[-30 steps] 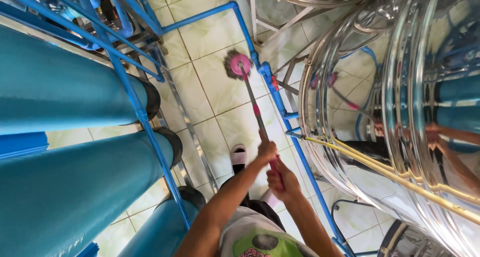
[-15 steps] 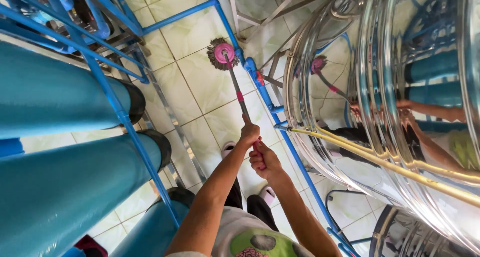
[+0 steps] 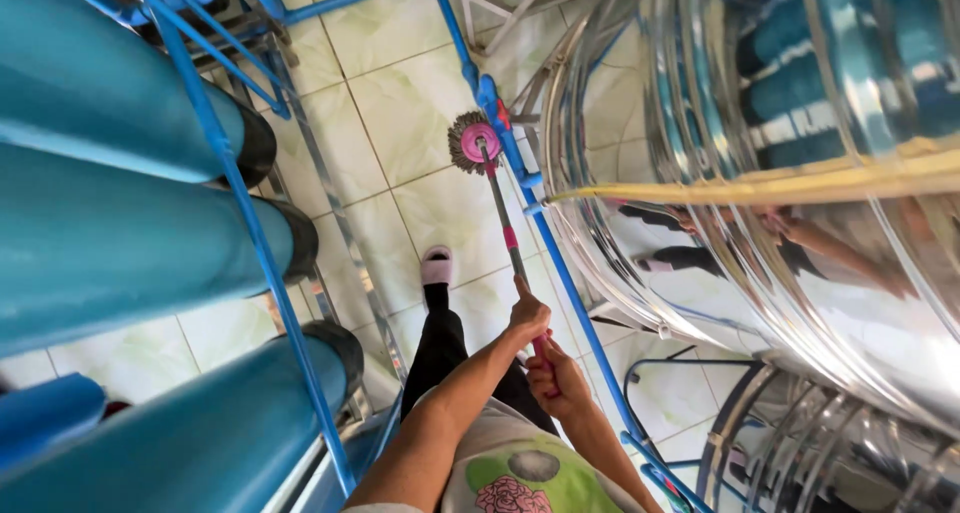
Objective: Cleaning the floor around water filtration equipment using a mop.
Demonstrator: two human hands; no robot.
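Pale green floor tiles [image 3: 420, 103] with dark grout fill a narrow aisle seen from the head camera; only this one view is available. To one side, large teal cylinders [image 3: 110, 243] lie in a blue metal rack [image 3: 235, 188]; to the other, a polished stainless steel tank [image 3: 800, 263] bulges into the aisle, mirroring the arms and the mop. A blue pipe [image 3: 545, 238] runs along the floor at the tank's foot, with a yellowish strip [image 3: 760, 185] across the tank wall. Left hand [image 3: 528, 315] is closed around the mop handle [image 3: 500, 208], higher on the shaft; right hand [image 3: 556, 375] is clamped on the pink grip at the handle's end, close to the body. The round mop head [image 3: 473, 143], pink hub with grey fringe, rests on the tile just beside the blue pipe and its red fitting [image 3: 503, 116]. One foot in a pale slipper [image 3: 436, 266] stands on the tile behind the mop head. Risks, as judged: fringe could snag on the pipe fitting if pushed further that way; the handle could knock the tank wall in so tight a gap; if the tile is wet, the slipper could slide; the floor pipe is a trip point.
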